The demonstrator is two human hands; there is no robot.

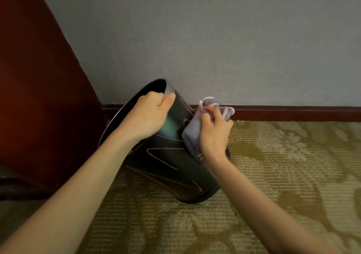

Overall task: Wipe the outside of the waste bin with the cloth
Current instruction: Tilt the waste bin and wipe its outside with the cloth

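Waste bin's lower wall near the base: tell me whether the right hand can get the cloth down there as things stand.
Probably yes. The right hand already presses the cloth on the waste bin, which the left hand tilts by its rim, and the dark wall below looks unobstructed.

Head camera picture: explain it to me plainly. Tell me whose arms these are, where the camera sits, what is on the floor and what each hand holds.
There is no machine here. One camera is worn on a person's head and looks forward and down, so the two bare arms reaching in from the bottom are the wearer's own.

The left hand grips the rim of a dark bin, fingers inside and thumb outside, and tips it toward the left. The bin's base rests on a patterned carpet, close to a grey wall with a dark baseboard. A reddish-brown piece of furniture stands on the left.

The right hand holds a bunched pale cloth and presses it against the bin's outer side.
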